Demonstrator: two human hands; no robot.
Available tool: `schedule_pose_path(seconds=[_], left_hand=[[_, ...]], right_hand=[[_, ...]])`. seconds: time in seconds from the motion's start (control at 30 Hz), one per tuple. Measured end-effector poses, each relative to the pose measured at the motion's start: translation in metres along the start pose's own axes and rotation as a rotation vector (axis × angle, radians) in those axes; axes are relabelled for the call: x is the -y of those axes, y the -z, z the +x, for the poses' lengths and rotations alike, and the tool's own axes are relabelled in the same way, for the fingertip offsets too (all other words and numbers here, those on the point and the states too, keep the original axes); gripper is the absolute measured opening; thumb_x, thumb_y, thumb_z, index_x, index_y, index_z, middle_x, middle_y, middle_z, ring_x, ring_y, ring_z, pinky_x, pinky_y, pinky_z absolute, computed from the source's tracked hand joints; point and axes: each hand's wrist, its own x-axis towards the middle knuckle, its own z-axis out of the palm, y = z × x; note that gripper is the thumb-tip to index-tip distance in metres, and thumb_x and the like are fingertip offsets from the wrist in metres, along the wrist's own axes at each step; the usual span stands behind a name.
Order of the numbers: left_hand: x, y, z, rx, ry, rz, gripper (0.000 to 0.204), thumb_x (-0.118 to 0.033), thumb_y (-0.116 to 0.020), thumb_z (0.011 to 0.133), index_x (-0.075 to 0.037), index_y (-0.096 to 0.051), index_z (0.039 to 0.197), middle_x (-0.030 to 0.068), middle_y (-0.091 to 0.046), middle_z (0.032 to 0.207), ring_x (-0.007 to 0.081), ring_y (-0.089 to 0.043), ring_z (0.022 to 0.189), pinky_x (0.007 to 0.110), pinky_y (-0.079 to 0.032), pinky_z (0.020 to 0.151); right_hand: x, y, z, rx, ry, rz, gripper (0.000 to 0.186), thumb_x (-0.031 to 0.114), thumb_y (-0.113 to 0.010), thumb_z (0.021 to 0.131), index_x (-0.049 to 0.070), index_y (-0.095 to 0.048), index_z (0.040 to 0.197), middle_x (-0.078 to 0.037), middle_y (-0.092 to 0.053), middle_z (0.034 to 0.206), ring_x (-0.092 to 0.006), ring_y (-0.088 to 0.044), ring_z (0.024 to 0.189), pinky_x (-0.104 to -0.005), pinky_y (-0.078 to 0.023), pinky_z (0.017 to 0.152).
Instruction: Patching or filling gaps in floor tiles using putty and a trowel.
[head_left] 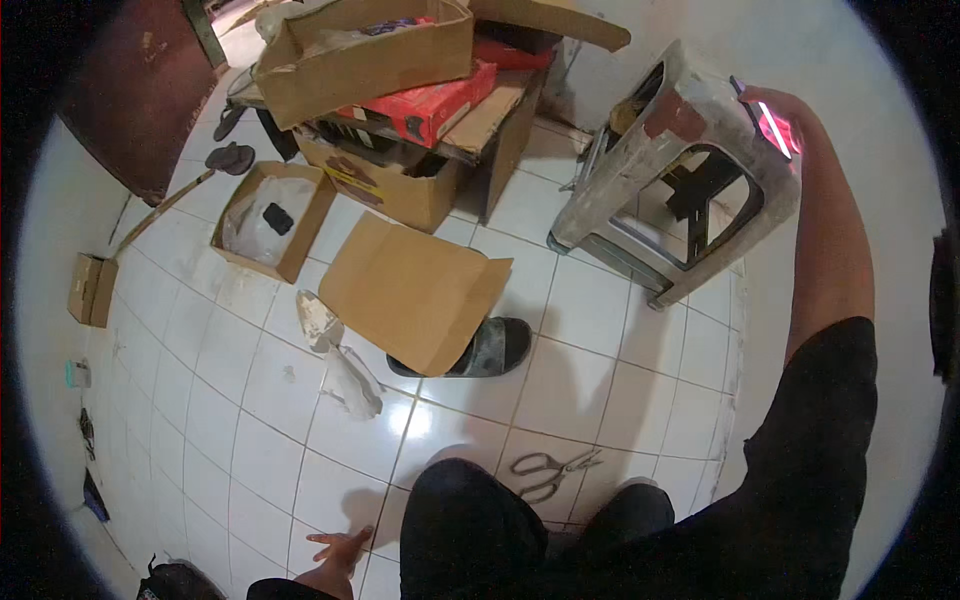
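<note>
At the far right my right hand [792,112] reaches to the seat of a worn grey plastic stool [610,200]. Its fingers are closed round a thin dark phone [774,130] whose lit screen glows pink and white. Low in the view my left hand [342,550] is held over the tiles with its fingers spread and nothing in it. A pair of scissors [552,472] lies on the floor in front of my knees. Farther off, a flat piece of brown cardboard [400,295] rests over a dark slide sandal [500,345].
An open cardboard box [370,70] sits on stacked boxes, with a red box [440,105] below it. Left of them stands a small box [300,250] holding plastic and a black item. A crumpled white plastic bag [350,385] lies near the cardboard. Walls stand at both sides.
</note>
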Motion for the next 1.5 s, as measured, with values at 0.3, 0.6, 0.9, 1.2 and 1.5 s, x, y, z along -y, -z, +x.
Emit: schedule_pose_path(seconds=[0.3,0.6,0.9,1.2,1.5], left_hand=[[0.011,0.001,0.048,-0.023,-0.121,0.166,0.155,-0.072,-0.078,0.073,-0.02,0.051,0.14,0.0466,0.013,0.156,0.0663,-0.005,0.143,0.091,-0.021,0.092],[-0.004,-0.004,0.012,-0.177,-0.101,0.028,0.142,-0.06,-0.078,0.083,-0.008,0.034,0.151,0.0492,-0.012,0.154,0.0644,-0.016,0.142,0.091,-0.032,0.082],[0.007,0.003,0.019,-0.075,-0.131,-0.04,0.164,-0.065,-0.088,0.067,-0.013,0.048,0.142,0.053,0.019,0.15,0.0695,0.006,0.142,0.083,-0.037,0.093],[-0.014,-0.002,-0.017,-0.142,-0.099,0.005,0.141,-0.07,-0.081,0.071,-0.005,0.021,0.146,0.0447,-0.005,0.15,0.0635,-0.014,0.141,0.083,-0.034,0.093],[0.018,-0.011,0.053,-0.038,-0.184,0.183,0.154,-0.069,-0.082,0.072,-0.007,0.035,0.151,0.0451,0.001,0.159,0.0668,0.004,0.144,0.086,-0.018,0.103]], right_hand=[[-0.006,-0.008,-0.002,0.057,-0.02,0.026,0.071,0.05,-0.075,0.077,0.007,-0.06,0.131,-0.023,-0.063,0.117,-0.0345,-0.062,0.098,-0.0511,-0.05,0.088],[-0.003,-0.005,-0.007,0.01,0.055,0.085,0.06,0.048,-0.074,0.079,0.006,-0.066,0.122,-0.022,-0.067,0.107,-0.0335,-0.063,0.088,-0.0477,-0.051,0.083],[-0.016,-0.003,-0.004,0.019,0.089,0.081,0.066,0.049,-0.078,0.076,0.009,-0.066,0.127,-0.021,-0.063,0.125,-0.0344,-0.062,0.105,-0.0489,-0.05,0.092],[-0.009,-0.008,-0.001,0.051,0.148,0.205,0.05,0.042,-0.076,0.086,0.008,-0.07,0.121,-0.016,-0.07,0.118,-0.0318,-0.065,0.101,-0.0443,-0.052,0.092],[-0.023,0.003,0.021,-0.116,0.297,-0.04,0.072,0.057,-0.07,0.089,0.007,-0.061,0.14,-0.02,-0.063,0.135,-0.0337,-0.061,0.121,-0.0428,-0.045,0.105]])
